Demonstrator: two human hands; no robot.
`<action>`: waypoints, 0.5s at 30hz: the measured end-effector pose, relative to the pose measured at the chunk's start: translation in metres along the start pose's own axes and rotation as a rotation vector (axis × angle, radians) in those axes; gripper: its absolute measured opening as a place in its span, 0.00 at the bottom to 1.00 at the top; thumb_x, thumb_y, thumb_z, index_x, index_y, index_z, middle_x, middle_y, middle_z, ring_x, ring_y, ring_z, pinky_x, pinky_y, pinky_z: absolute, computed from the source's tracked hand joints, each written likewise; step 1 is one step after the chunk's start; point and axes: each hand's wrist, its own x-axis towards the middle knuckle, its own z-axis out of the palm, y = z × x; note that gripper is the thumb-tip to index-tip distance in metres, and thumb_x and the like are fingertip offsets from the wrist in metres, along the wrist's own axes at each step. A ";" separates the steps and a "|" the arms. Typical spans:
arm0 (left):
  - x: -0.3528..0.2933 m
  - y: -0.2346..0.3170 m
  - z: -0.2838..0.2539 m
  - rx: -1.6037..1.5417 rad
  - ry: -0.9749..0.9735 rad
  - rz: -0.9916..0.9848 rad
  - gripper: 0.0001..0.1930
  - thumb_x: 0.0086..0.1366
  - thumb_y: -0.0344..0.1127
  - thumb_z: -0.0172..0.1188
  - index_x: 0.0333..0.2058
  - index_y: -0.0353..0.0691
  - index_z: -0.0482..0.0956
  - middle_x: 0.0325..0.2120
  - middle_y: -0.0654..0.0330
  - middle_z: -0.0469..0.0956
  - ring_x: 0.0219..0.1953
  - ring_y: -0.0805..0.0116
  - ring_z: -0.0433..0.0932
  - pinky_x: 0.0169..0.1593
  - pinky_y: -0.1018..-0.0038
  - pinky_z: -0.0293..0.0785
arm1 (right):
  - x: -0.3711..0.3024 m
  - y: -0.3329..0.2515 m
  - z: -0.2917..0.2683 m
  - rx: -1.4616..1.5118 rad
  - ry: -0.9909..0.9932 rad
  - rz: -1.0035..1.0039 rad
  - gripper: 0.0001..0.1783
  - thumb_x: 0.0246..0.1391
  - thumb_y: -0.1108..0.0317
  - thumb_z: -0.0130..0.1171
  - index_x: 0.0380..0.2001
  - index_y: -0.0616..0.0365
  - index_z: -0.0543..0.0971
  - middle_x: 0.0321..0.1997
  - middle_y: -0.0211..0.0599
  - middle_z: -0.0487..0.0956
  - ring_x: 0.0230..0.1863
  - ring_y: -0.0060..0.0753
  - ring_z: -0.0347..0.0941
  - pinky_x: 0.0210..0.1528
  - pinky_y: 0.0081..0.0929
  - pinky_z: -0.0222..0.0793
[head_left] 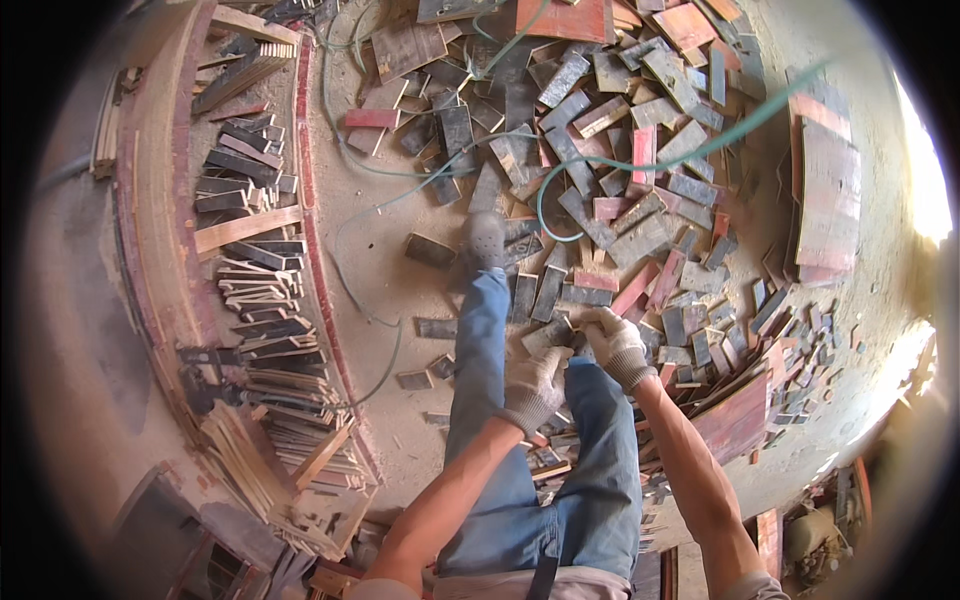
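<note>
My left hand [535, 388], in a pale knit work glove, is in front of my body between my legs. Its fingers look curled and closed, and whatever they may hold is hidden. Just to its right and a little farther off, my right hand [614, 347], gloved alike, bends its fingers inward above my right shoe. I cannot make out anything in its grip. A greyish wooden block [547, 337] lies right beyond the left fingertips; I cannot tell if it is touched. Around both hands are short flat wood offcuts, among them a dark block [548, 293] and a reddish block [634, 288].
A wide heap of offcuts [640, 240] spreads ahead and to the right. A green hose [690, 162] winds over it. Along the left runs a long wooden frame with a red edge [312, 200], filled with stacked strips [262, 285]. Larger panels [828, 190] stand at the right.
</note>
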 end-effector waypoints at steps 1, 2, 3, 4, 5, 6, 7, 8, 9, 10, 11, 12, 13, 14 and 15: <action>0.016 -0.013 0.003 0.058 0.093 0.098 0.11 0.71 0.33 0.60 0.48 0.48 0.87 0.30 0.54 0.87 0.36 0.48 0.86 0.42 0.54 0.81 | 0.028 -0.011 0.011 -0.066 0.021 -0.060 0.12 0.65 0.69 0.59 0.49 0.57 0.85 0.40 0.49 0.88 0.42 0.50 0.87 0.48 0.40 0.81; 0.032 -0.026 0.005 -0.011 0.112 0.128 0.10 0.71 0.33 0.60 0.48 0.47 0.86 0.32 0.53 0.87 0.38 0.48 0.86 0.43 0.53 0.81 | 0.061 -0.021 0.020 -0.131 0.042 -0.120 0.12 0.66 0.71 0.60 0.50 0.58 0.85 0.40 0.48 0.88 0.41 0.47 0.87 0.47 0.38 0.81; 0.048 -0.036 0.008 -0.145 0.112 0.132 0.10 0.71 0.33 0.60 0.47 0.46 0.86 0.33 0.52 0.87 0.37 0.47 0.86 0.43 0.51 0.80 | 0.099 -0.029 0.027 -0.178 0.026 -0.154 0.14 0.66 0.70 0.60 0.52 0.56 0.85 0.42 0.53 0.88 0.44 0.56 0.87 0.49 0.42 0.81; 0.060 -0.046 0.005 -0.160 0.057 0.066 0.09 0.71 0.33 0.59 0.46 0.43 0.86 0.35 0.49 0.87 0.39 0.46 0.85 0.46 0.51 0.80 | 0.139 -0.037 0.037 -0.192 0.049 -0.173 0.14 0.65 0.67 0.59 0.52 0.55 0.84 0.42 0.54 0.87 0.45 0.59 0.85 0.49 0.47 0.80; 0.084 -0.061 0.000 -0.112 0.086 0.207 0.09 0.72 0.32 0.58 0.46 0.43 0.85 0.35 0.49 0.86 0.39 0.47 0.85 0.46 0.52 0.80 | 0.183 -0.044 0.046 -0.186 0.081 -0.220 0.14 0.65 0.65 0.59 0.51 0.53 0.83 0.42 0.54 0.86 0.46 0.63 0.84 0.49 0.52 0.79; 0.103 -0.072 -0.005 -0.133 0.027 0.176 0.09 0.72 0.33 0.58 0.46 0.43 0.85 0.35 0.49 0.86 0.38 0.47 0.85 0.46 0.52 0.80 | 0.227 -0.049 0.052 -0.251 0.085 -0.197 0.15 0.65 0.64 0.58 0.52 0.53 0.83 0.42 0.55 0.86 0.46 0.63 0.84 0.49 0.53 0.79; 0.115 -0.080 -0.012 -0.175 0.006 0.155 0.10 0.72 0.33 0.58 0.47 0.43 0.85 0.35 0.49 0.86 0.38 0.46 0.84 0.45 0.52 0.80 | 0.271 -0.052 0.059 -0.292 0.083 -0.194 0.16 0.65 0.64 0.58 0.53 0.53 0.82 0.42 0.56 0.86 0.46 0.63 0.83 0.50 0.54 0.79; 0.126 -0.087 -0.021 -0.185 -0.038 0.083 0.09 0.71 0.32 0.60 0.47 0.43 0.85 0.36 0.50 0.86 0.40 0.47 0.85 0.46 0.53 0.80 | 0.320 -0.054 0.068 -0.415 0.042 -0.151 0.18 0.64 0.64 0.58 0.55 0.52 0.81 0.46 0.57 0.86 0.48 0.63 0.83 0.51 0.54 0.79; 0.133 -0.092 -0.031 -0.189 -0.055 0.035 0.09 0.71 0.32 0.62 0.47 0.44 0.86 0.38 0.51 0.87 0.41 0.48 0.85 0.47 0.55 0.81 | 0.367 -0.056 0.073 -0.533 0.007 -0.110 0.20 0.64 0.63 0.59 0.58 0.52 0.80 0.50 0.58 0.85 0.49 0.63 0.83 0.52 0.53 0.79; 0.143 -0.097 -0.043 -0.200 -0.084 -0.020 0.09 0.70 0.32 0.63 0.47 0.44 0.87 0.40 0.52 0.87 0.43 0.48 0.86 0.48 0.56 0.82 | 0.412 -0.058 0.080 -0.652 0.049 -0.130 0.25 0.64 0.62 0.57 0.63 0.50 0.78 0.50 0.56 0.86 0.49 0.63 0.83 0.53 0.54 0.79; 0.151 -0.101 -0.054 -0.267 -0.034 -0.005 0.11 0.68 0.30 0.65 0.48 0.43 0.87 0.38 0.52 0.87 0.41 0.47 0.86 0.46 0.57 0.82 | 0.448 -0.059 0.087 -0.792 0.058 -0.066 0.30 0.64 0.61 0.55 0.69 0.48 0.75 0.50 0.54 0.87 0.49 0.62 0.83 0.54 0.55 0.78; 0.162 -0.105 -0.065 -0.302 0.008 0.011 0.12 0.69 0.30 0.65 0.49 0.43 0.87 0.38 0.52 0.87 0.39 0.48 0.86 0.45 0.57 0.83 | 0.478 -0.059 0.091 -0.804 0.082 -0.067 0.31 0.63 0.62 0.55 0.70 0.47 0.73 0.52 0.54 0.86 0.51 0.63 0.83 0.56 0.54 0.77; 0.173 -0.108 -0.075 -0.353 0.061 0.022 0.12 0.69 0.31 0.65 0.50 0.43 0.87 0.38 0.52 0.87 0.38 0.48 0.87 0.43 0.58 0.83 | 0.508 -0.060 0.094 -0.837 0.077 0.008 0.33 0.63 0.62 0.55 0.72 0.46 0.72 0.54 0.54 0.86 0.54 0.63 0.82 0.59 0.54 0.77; 0.180 -0.109 -0.086 -0.371 0.048 -0.028 0.12 0.69 0.31 0.65 0.50 0.43 0.86 0.39 0.52 0.87 0.39 0.49 0.87 0.43 0.59 0.83 | 0.534 -0.061 0.096 -0.845 0.081 -0.022 0.35 0.62 0.64 0.55 0.73 0.46 0.71 0.58 0.54 0.84 0.56 0.64 0.82 0.60 0.53 0.76; 0.186 -0.109 -0.097 -0.386 0.034 -0.074 0.13 0.69 0.31 0.66 0.51 0.43 0.86 0.39 0.52 0.88 0.39 0.49 0.87 0.44 0.59 0.83 | 0.556 -0.061 0.097 -0.851 0.087 -0.053 0.36 0.61 0.65 0.55 0.74 0.46 0.69 0.62 0.55 0.82 0.58 0.65 0.81 0.62 0.53 0.75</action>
